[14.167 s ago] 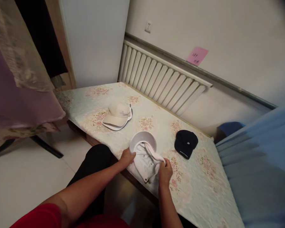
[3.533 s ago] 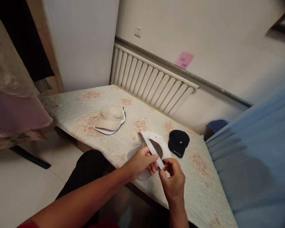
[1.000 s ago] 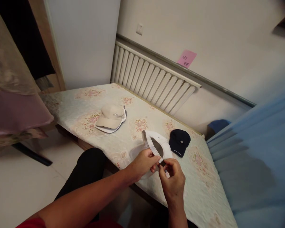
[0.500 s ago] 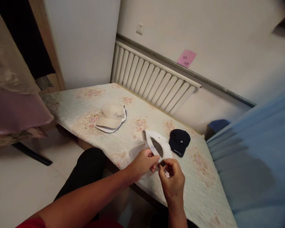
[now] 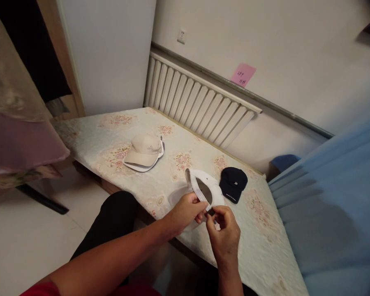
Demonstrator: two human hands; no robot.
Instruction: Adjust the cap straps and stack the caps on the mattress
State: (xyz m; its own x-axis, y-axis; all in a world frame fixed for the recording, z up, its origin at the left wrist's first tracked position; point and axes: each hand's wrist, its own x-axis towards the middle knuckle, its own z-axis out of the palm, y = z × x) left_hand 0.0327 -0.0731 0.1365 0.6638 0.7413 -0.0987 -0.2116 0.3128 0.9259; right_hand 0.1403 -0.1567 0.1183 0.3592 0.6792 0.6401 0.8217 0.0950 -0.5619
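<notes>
Left hand [image 5: 184, 213] and right hand [image 5: 225, 230] still pinched the white cap [image 5: 216, 192] by its rim [image 5: 197, 190], barely shifted; work stayed there.

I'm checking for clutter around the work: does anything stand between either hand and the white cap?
Nothing visible does: the left hand pinches the edge of the white cap, and the right hand is at the same edge. The dark cap lies just beyond, not between them.
</notes>
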